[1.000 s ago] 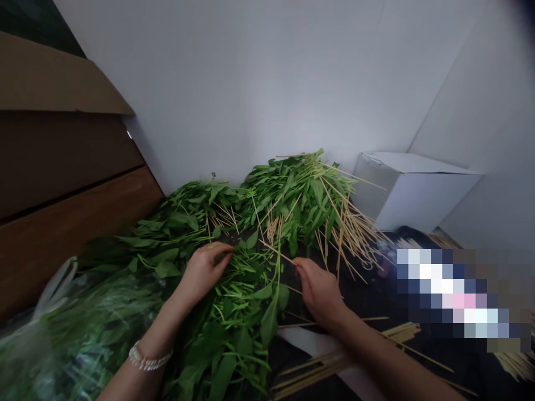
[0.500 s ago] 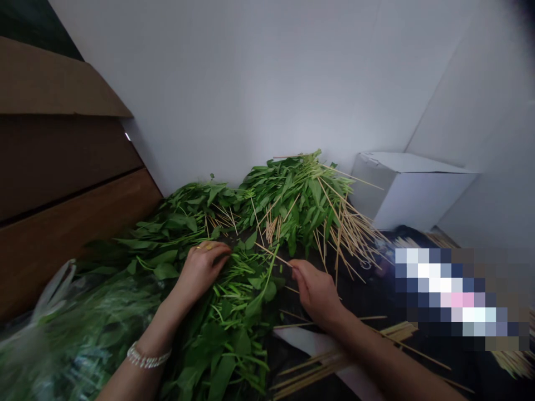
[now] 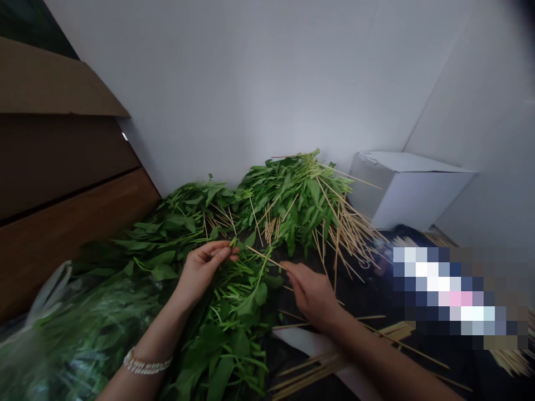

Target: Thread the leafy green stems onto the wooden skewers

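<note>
My right hand [image 3: 314,292] is closed on one end of a thin wooden skewer [image 3: 271,260], which points left and slightly up. A leafy green stem [image 3: 262,273] hangs from the skewer, its leaves drooping over the heap. Between the thumb and fingers of my left hand [image 3: 204,270] is a short green stem [image 3: 233,242], close to the skewer's far tip. Whether the tip touches that stem I cannot tell. Below both hands lies a heap of loose leafy greens [image 3: 221,373].
Skewered greens [image 3: 288,195] are piled against the white wall. Loose skewers [image 3: 309,373] lie on a dark surface at the lower right. A white box [image 3: 418,195] stands at the back right. On the left are a plastic bag of greens [image 3: 83,334] and a cardboard box [image 3: 54,150].
My left hand has risen slightly from the heap and now shows a green stem in its fingers. The right hand has shifted a little left, bringing the skewer closer to the left hand.
</note>
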A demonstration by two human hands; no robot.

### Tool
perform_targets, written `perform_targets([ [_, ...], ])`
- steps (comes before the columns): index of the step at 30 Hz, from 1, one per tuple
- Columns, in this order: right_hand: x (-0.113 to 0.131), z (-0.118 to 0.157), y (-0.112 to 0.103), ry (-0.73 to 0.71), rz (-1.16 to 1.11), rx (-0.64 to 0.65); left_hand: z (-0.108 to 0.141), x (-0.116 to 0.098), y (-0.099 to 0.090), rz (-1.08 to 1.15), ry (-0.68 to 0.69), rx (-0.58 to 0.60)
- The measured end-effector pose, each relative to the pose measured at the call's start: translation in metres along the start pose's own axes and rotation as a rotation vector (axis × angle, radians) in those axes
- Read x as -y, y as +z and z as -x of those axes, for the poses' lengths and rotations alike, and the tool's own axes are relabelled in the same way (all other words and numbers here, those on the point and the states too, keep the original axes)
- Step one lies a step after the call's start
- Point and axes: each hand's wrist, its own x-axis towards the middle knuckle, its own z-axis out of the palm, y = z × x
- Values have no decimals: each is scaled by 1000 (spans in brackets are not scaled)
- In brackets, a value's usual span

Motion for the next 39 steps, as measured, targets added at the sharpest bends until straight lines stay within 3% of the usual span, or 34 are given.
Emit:
perform_targets([
  [8, 2, 3, 2, 15, -1, 143, 5, 0, 10, -36, -33, 56],
  [39, 1, 7, 8, 35, 8, 193, 9, 0, 13, -44, -52, 57],
])
